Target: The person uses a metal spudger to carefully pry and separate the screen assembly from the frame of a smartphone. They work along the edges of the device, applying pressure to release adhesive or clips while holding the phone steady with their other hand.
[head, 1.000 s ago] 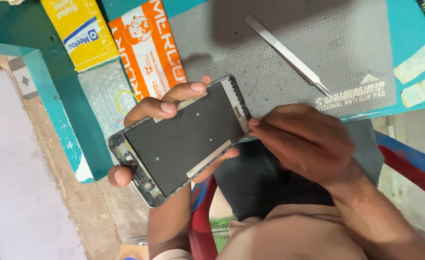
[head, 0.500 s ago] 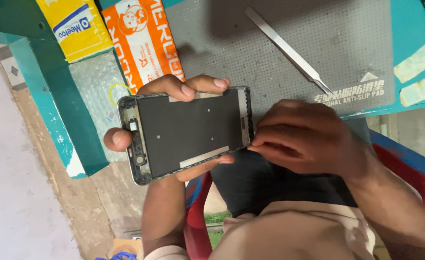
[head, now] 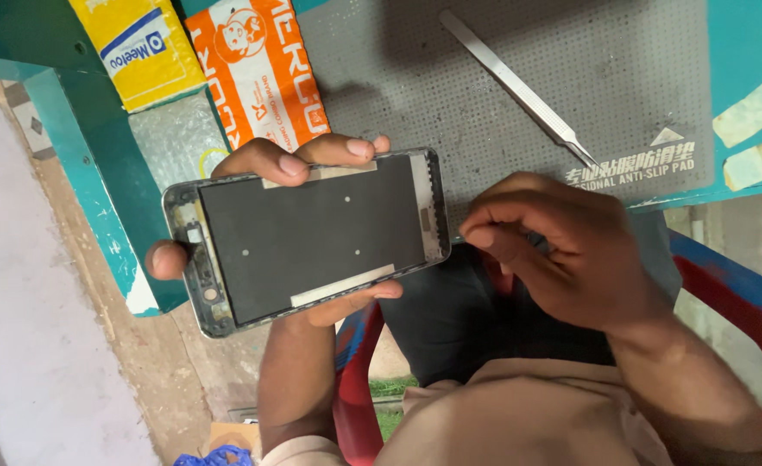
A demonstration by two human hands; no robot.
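Left hand around phone frame

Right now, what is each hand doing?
Left hand: closed on the phone frame.
Right hand: fingers curled, beside the frame; holding anything cannot be told.

Worktop: teal surface with a painted edge.
Mat: grey perforated pad lying flat on it.
Tweezers: metal, lying diagonally on the mat.
Packets: yellow packet beside orange packet.
Tape strips: pale, stuck on the teal.
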